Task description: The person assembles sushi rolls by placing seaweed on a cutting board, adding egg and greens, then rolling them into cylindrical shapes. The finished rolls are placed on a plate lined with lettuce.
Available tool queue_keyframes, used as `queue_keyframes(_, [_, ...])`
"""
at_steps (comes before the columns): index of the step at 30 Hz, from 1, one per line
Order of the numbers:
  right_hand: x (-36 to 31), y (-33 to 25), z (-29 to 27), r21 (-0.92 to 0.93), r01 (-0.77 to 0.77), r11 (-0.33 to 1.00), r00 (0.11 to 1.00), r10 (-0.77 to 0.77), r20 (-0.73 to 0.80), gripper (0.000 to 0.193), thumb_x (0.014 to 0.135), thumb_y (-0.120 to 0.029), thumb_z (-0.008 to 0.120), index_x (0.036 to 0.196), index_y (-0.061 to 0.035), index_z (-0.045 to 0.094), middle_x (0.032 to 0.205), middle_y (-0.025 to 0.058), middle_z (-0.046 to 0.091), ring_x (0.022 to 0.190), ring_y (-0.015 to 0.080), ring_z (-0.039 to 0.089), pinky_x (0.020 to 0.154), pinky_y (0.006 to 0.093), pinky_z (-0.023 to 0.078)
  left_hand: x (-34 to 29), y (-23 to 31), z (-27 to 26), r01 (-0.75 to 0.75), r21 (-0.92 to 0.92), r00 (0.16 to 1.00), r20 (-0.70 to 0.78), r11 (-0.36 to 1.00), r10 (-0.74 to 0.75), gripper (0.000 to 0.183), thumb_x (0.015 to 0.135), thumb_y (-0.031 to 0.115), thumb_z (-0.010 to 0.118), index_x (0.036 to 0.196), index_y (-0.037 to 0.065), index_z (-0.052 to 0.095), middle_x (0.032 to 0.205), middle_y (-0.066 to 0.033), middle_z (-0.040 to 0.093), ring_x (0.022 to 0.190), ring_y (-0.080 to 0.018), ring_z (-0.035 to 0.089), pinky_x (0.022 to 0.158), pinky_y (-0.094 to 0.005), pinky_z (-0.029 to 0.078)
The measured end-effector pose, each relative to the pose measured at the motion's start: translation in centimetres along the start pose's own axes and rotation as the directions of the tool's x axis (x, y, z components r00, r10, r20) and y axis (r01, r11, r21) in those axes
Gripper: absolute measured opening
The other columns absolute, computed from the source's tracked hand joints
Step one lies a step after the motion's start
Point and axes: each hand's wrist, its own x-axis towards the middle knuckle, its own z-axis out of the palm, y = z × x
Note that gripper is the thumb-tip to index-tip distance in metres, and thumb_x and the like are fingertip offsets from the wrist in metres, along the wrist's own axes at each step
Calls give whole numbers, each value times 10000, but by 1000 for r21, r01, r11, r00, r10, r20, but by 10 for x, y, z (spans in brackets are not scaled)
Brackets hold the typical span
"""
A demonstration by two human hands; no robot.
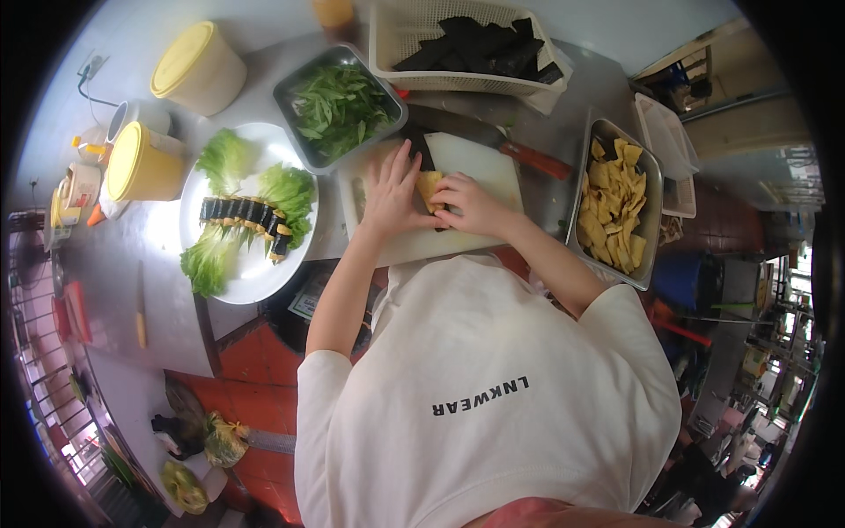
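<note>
Yellow flat piece [428, 187] is sitting on the white cutting board [482, 167], between both hands, with a dark sheet [428, 158] showing behind it. Left hand [393, 189] is spreading wide, thumb reaching toward the piece's near side; not visibly gripping anything. Right hand [468, 204] is curling narrow over the piece's right edge, fingertips touching; can't tell if it's pinching, underside hidden.

Progress, judging by layout: wrapping is apparently running mid-batch. Row of dark-banded rolls [246, 213] is looking finished; the piece on the board is still lying unwrapped; plenty of stock is remaining.

Containers: round white plate [264, 287] is holding the rolls plus lettuce [224, 158]. Square metal pan [374, 142] is holding green leaves [339, 110]. White basket [458, 83] is holding dark sheets [480, 48]. Metal tray [657, 216], right, is holding many yellow pieces [612, 211]. Two yellow-lidded tubs [211, 75] are standing closed at left, contents hidden.
</note>
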Motion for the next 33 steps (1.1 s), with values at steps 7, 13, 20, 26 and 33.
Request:
queue_keyframes(7, [72,2,-26,28,-1,1000,988,6,-152,209,782,-99,672,987,-59,672,949,107,599,943,287,572,840,362,468,-6,8,-10,41,-113,989,-138,993,-56,872,689,565,724,1333,38,463,1417,-200,373,1316,-396,326,1080,-562,213])
queue_keyframes(13, [188,27,-12,-155,110,982,981,-83,173,248,759,-43,628,995,-75,697,989,120,607,938,297,592,817,381,486,-42,33,-10,245,-165,908,-308,955,-286,511,800,294,692,1216,40,537,1291,-161,489,1256,-376,386,1044,-501,277])
queue_keyframes(20, [219,27,5,-355,88,931,922,59,382,114,769,-55,632,877,-50,670,974,111,602,951,297,606,808,383,485,-60,38,-5,291,-209,849,-393,933,-353,448,804,206,681,1184,22,530,1243,-169,506,1213,-388,416,1017,-487,302])
queue_keyframes(26, [210,24,-19,-94,-50,994,964,73,257,110,803,-118,657,887,-47,670,804,77,685,734,214,646,678,320,504,-62,37,-6,276,-218,871,-356,936,-339,430,804,193,679,1168,19,529,1234,-169,513,1218,-388,414,1017,-478,306])
queue_keyframes(33, [189,37,-28,41,-83,996,991,78,109,196,840,-190,678,970,-43,681,847,30,676,772,103,612,700,272,490,-61,36,-6,285,-272,848,-375,919,-374,333,827,136,644,1127,25,549,1192,-163,538,1180,-371,436,1008,-466,324])
